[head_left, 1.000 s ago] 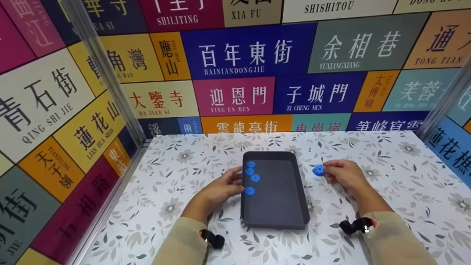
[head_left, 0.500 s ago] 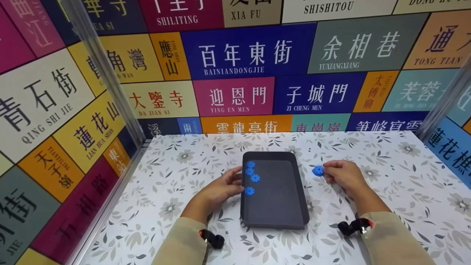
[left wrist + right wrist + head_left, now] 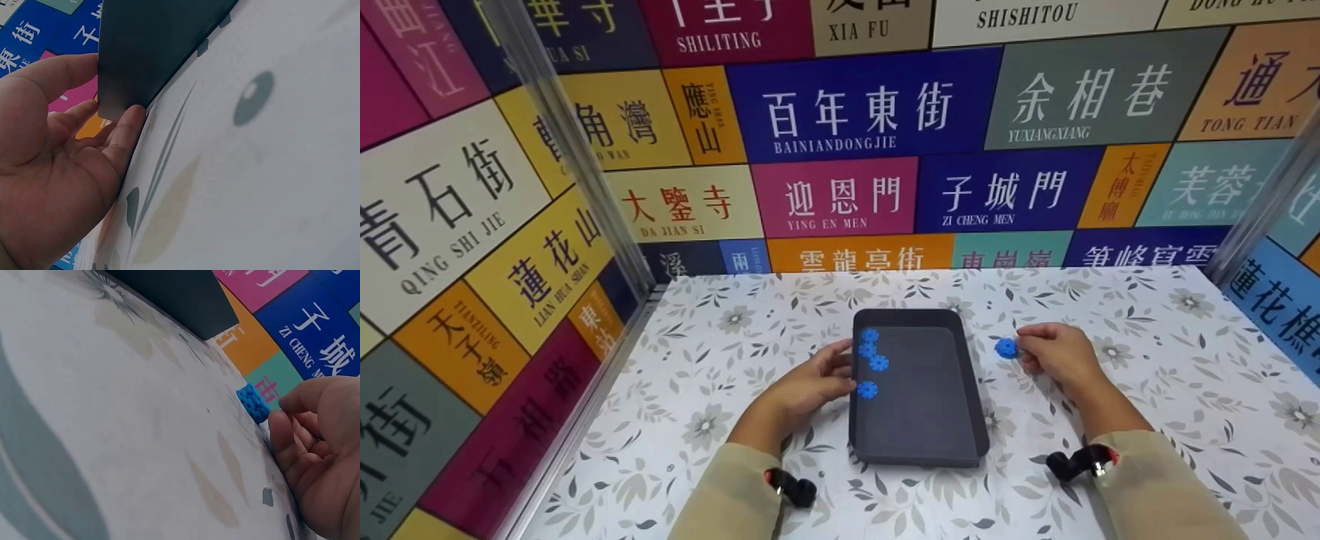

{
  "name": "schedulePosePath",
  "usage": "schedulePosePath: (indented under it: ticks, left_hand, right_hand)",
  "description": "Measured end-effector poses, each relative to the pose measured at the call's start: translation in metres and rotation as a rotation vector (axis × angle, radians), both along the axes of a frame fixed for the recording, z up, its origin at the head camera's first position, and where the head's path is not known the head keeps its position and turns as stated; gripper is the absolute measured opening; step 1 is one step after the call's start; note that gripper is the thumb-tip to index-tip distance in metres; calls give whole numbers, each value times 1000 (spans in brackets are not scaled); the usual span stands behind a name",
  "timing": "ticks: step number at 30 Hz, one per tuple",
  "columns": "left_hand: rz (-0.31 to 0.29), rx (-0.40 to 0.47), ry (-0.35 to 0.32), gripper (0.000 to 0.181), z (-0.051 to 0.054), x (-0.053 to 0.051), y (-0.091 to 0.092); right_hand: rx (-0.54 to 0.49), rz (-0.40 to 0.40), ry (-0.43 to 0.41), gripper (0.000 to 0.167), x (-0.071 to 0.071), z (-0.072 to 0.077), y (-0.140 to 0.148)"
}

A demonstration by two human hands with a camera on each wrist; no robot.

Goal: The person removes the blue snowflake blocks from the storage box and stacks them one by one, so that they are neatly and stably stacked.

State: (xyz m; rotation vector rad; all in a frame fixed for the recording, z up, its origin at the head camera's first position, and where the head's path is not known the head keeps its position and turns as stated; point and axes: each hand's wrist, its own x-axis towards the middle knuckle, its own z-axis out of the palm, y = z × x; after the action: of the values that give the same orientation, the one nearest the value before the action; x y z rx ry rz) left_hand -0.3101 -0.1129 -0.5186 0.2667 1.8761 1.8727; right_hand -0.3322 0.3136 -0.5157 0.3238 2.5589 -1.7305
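Note:
On the table stands a dark grey tray (image 3: 919,405). Several blue, flower-shaped discs (image 3: 878,363) lie along its left side. My left hand (image 3: 810,382) rests at the tray's left wall; in the left wrist view its fingertips touch the outside of the tray (image 3: 157,50). Right of the tray, a short stack of blue toothed discs (image 3: 253,403) sits on the table. My right hand (image 3: 1057,354) is just to the right of this stack. Its thumb and forefinger tips are close together beside the stack, with nothing visible between them.
The table (image 3: 720,480) has a white cloth printed with grey leaves and flowers. Behind and to the sides rise walls (image 3: 862,105) of coloured panels with writing. A clear upright edge (image 3: 577,150) stands at the left corner. Wrist cameras (image 3: 795,491) sit on both sleeves.
The right fingertips now stand slightly apart from the blue stack, where they seemed to touch it before. The left hand, tray and discs in it have not visibly moved.

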Motion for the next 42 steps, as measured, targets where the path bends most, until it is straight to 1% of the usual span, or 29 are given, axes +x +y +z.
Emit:
schedulePosePath:
  ticks: [3,6,12,16,20,23,27,33,37,42]
  left_hand:
    - [7,-12,2,82,0,1,-1]
    - [4,-11,-3,82,0,1,-2]
    - [5,-28,-8,81,0,3,-3]
    - [11,-46,-17,81,1,4,-3]
    - [13,-57,-23,82,1,3,-2]
    - [14,-47,-16,82,1,3,0]
    - [22,-36,-21,83,3,2,0]
    - [15,-69,-35,80,5,1,-1]
    - [9,-65,-35,80,6,1,-2]
    - [13,-71,-41,80,6,0,-3]
  right_hand:
    - [7,3,27,46,1,9,-10]
    - [-17,29,64,46,5,22,-25]
    - [-76,115,142,39,9,48,-65]
    - [-96,188,171,35,8,56,-91]
    - [-102,229,183,34,3,60,-113]
    - [-100,267,186,31,-6,60,-129]
    - [-96,351,185,26,-22,56,-151]
    - [-98,472,166,32,-40,47,-177]
    - [-94,546,154,31,-46,40,-188]
    - [-52,598,129,33,-48,26,-194]
